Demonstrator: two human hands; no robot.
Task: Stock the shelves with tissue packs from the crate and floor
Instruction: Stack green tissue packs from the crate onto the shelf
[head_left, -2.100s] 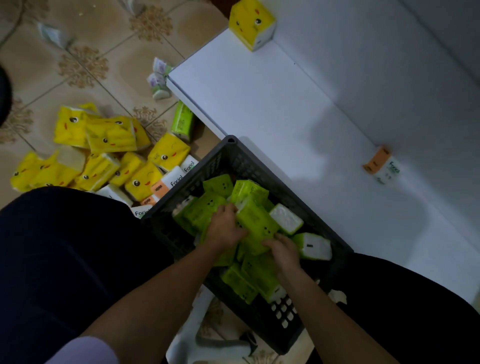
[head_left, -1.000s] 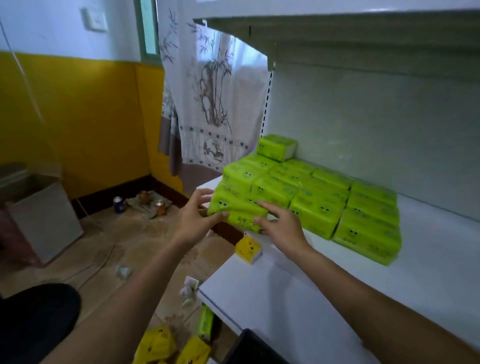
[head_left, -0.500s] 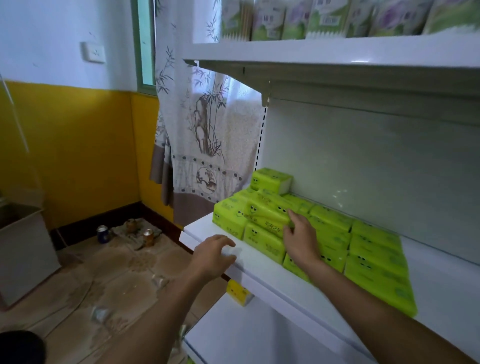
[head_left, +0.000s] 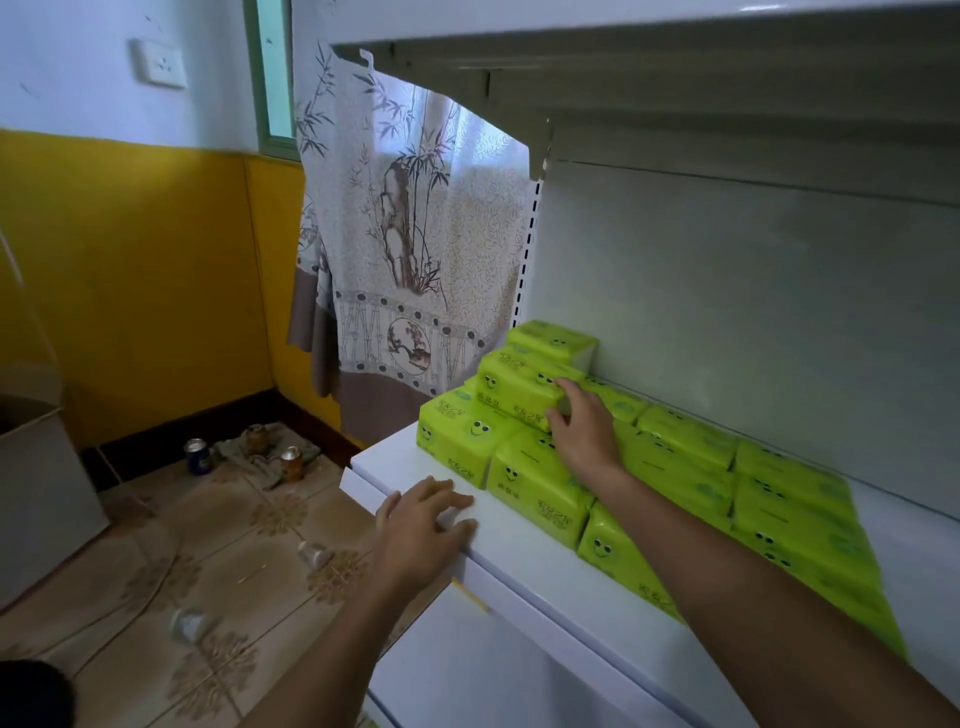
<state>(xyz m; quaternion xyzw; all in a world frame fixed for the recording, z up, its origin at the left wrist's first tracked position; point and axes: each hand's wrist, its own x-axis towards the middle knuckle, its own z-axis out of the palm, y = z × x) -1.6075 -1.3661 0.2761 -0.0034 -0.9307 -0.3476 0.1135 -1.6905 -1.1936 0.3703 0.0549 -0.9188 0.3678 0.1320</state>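
Several bright green tissue packs (head_left: 685, 457) with cartoon eyes lie in rows on a white shelf (head_left: 524, 561). One green pack (head_left: 511, 387) sits on top of the lower layer at the left end, another pack (head_left: 553, 340) behind it. My right hand (head_left: 584, 428) rests against the right end of that top pack, fingers curled on its edge. My left hand (head_left: 423, 525) lies flat on the shelf's front edge, fingers spread, holding nothing. The crate and floor packs are out of view.
An upper shelf (head_left: 675, 57) overhangs the packs. A patterned curtain (head_left: 410, 249) hangs left of the shelf unit. Drink cans (head_left: 197, 454) and small litter lie on the tiled floor below the yellow wall. A grey box (head_left: 36, 483) stands at far left.
The green pack I carried up with both hands now lies on the stack. My left hand has let go and dropped to the shelf edge; my right hand stays at the pack.
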